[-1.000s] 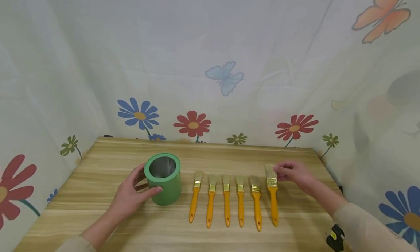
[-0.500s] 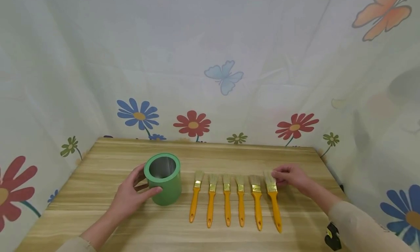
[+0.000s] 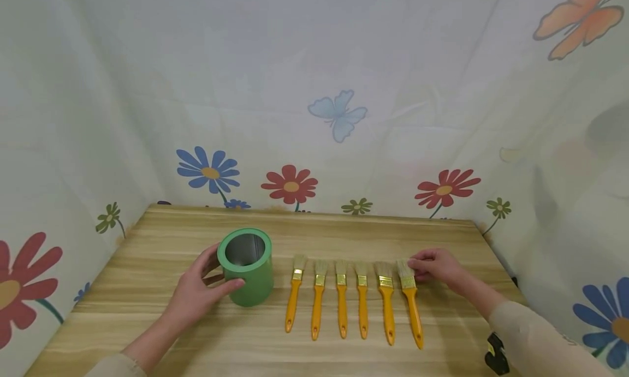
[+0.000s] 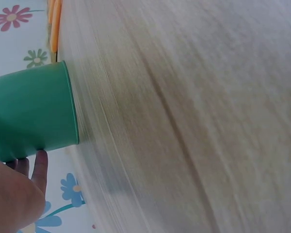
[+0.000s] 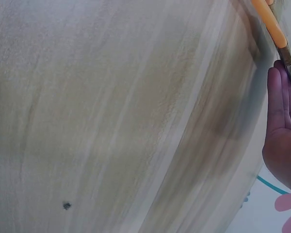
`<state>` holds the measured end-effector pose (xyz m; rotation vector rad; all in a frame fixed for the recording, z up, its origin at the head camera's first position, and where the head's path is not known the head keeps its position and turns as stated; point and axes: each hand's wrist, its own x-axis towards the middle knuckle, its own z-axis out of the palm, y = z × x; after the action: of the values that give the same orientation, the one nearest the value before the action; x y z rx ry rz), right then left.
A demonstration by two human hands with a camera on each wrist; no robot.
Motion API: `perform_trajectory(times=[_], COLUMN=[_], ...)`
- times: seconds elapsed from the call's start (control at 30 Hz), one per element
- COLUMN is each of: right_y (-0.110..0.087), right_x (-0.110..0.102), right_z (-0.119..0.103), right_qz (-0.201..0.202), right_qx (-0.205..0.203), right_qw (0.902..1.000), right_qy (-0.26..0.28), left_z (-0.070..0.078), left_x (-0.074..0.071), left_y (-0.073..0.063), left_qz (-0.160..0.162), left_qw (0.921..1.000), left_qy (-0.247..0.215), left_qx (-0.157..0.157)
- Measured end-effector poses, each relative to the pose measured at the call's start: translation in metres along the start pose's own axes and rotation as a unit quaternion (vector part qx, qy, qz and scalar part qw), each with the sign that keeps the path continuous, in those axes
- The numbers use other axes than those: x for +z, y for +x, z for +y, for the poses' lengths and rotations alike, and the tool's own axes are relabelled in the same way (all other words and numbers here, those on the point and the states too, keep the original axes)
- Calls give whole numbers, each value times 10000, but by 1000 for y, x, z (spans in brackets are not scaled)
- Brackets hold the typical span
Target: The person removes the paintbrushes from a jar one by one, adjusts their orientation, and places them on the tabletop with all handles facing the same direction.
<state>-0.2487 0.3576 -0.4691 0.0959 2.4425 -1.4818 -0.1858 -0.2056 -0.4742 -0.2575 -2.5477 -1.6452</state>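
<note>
In the head view, my left hand (image 3: pixel 199 289) grips a green can (image 3: pixel 253 284), fingers behind it and thumb across the front. The can stands upright with its round top opening showing a dark grey inside. In the left wrist view the same hand's fingertips press the wall of the can (image 4: pixel 31 111). My right hand (image 3: pixel 439 268) pinches the bristles of the rightmost paintbrush (image 3: pixel 414 314), which has a yellow-orange handle pointing toward me. To its left lies the fifth brush of the row (image 3: pixel 388 317), bristles also pointing away.
Several more paintbrushes (image 3: pixel 342 306) lie side by side on the wooden table (image 3: pixel 196 229), between the can and the right hand. A flowered cloth (image 3: pixel 344 164) hangs behind the table's far edge. A small black object (image 3: pixel 496 355) sits by the right sleeve.
My right hand has moved slightly toward me with the rightmost paintbrush, whose handle end has swung a little right. The left hand and the can have stayed in place.
</note>
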Motion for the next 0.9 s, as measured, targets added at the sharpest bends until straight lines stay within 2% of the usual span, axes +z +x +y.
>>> perform_trajectory(times=[0.53,0.9], right_y=[-3,-11], right_x=[2,-7], right_z=[6,-7], right_qz=[268,351], right_qx=[-149,-187], right_qw=[9989,9938], right_qy=[-347,-1041], left_z=[0,0], left_x=[-1,-4], left_y=[0,1], left_qz=[-49,-33], left_qw=[10000,10000], left_qy=[-55,51], left_qx=[4,3])
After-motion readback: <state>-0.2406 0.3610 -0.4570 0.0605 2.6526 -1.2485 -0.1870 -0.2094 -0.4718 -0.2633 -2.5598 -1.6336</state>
